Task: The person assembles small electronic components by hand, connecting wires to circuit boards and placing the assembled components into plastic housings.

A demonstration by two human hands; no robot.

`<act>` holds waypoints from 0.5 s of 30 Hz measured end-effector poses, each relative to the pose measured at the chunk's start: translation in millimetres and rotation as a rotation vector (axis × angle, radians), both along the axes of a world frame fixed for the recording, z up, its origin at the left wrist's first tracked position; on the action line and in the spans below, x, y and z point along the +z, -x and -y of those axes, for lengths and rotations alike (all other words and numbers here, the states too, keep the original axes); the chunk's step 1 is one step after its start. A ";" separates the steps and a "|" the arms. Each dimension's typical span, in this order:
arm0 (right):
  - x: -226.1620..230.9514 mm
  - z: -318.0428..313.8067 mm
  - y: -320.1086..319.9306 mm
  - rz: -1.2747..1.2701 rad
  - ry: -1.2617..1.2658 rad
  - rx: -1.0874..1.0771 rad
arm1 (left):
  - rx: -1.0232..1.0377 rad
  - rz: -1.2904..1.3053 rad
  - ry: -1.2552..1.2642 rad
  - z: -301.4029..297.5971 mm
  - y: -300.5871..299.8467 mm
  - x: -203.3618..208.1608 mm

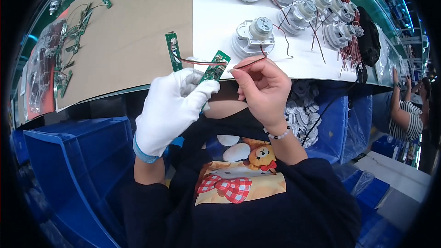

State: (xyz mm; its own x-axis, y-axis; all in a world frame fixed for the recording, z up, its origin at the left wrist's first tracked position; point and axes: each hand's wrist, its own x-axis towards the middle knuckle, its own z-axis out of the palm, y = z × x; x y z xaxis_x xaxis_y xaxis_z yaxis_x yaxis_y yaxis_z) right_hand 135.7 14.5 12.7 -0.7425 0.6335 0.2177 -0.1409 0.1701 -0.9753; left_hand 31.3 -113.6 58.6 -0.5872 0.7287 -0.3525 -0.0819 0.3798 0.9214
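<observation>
In a white glove, my left hand point(171, 105) grips a small green circuit board point(214, 68) between thumb and fingers. Red and black wires link it to a second narrow green board point(173, 51) just beyond the glove. My bare right hand point(262, 87) pinches a thin dark-red wire point(251, 64) whose end points at the held board; I cannot tell whether it touches. That wire runs up to a white round motor unit point(253, 36) with a silver motor on top, standing on the table just past my right hand.
More white motor units point(298, 14) with loose wires stand at the back right, beside a red wire bundle point(353, 48). Several connected boards point(69, 48) lie at far left. Blue bins point(76, 156) sit below the edge; one holds white parts point(301, 115). A person point(406, 115) works at far right.
</observation>
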 end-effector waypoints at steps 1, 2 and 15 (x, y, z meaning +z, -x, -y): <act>-3.6 -0.2 -0.2 0.004 0.000 0.002 | 0.002 0.004 0.000 1.3 -1.8 -1.9; -6.7 -1.0 0.1 -0.005 -0.126 -0.018 | -0.009 -0.066 0.002 2.2 -3.3 -3.1; -6.8 -0.9 -1.2 0.009 -0.450 -0.050 | -0.075 -0.279 -0.006 2.2 -7.5 -11.2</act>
